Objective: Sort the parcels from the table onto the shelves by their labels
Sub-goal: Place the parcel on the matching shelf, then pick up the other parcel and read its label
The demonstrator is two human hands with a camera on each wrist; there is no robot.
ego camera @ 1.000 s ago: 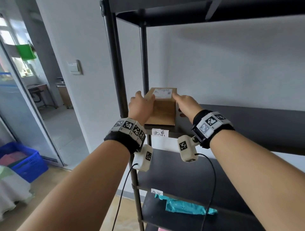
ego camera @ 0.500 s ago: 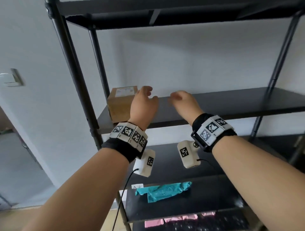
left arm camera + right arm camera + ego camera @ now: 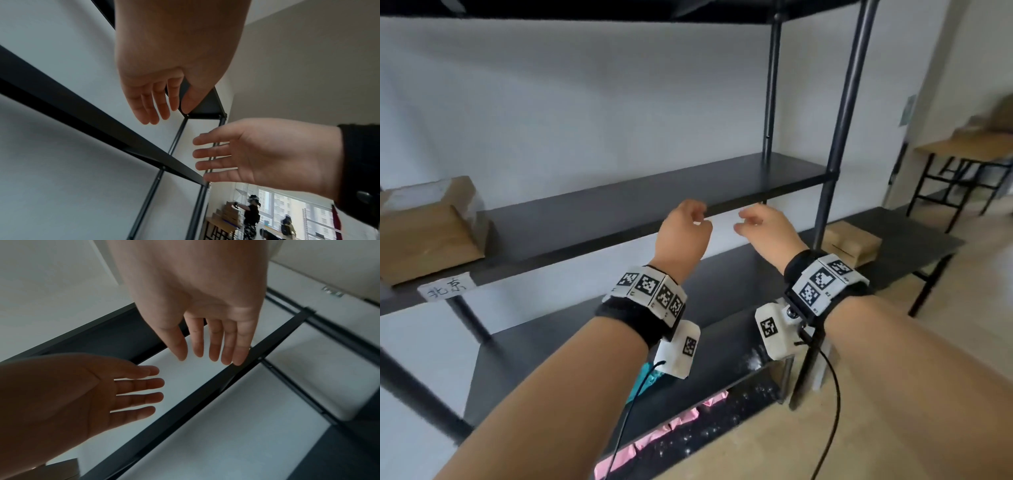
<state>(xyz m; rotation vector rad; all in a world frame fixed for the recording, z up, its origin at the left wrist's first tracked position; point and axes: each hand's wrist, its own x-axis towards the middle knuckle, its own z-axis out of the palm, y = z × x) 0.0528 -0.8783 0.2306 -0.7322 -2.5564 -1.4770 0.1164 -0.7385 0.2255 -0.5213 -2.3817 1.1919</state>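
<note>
Before the black shelf (image 3: 619,212), seen from the head, the left hand (image 3: 683,236) and right hand (image 3: 767,229) are hanging side by side, holding nothing, while the cardboard parcel (image 3: 428,233) is sitting far off to their left above a handwritten label (image 3: 446,291). Up from the left wrist, both palms are showing with fingers (image 3: 156,104) relaxed and straight. Up from the right wrist, fingers (image 3: 213,344) are likewise spreading loosely, touching nothing.

"北京" on shelf-edge tag (image 3: 446,287)

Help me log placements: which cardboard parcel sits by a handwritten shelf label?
The cardboard parcel at far left, above the handwritten label; the other box lies on the low table.
</note>
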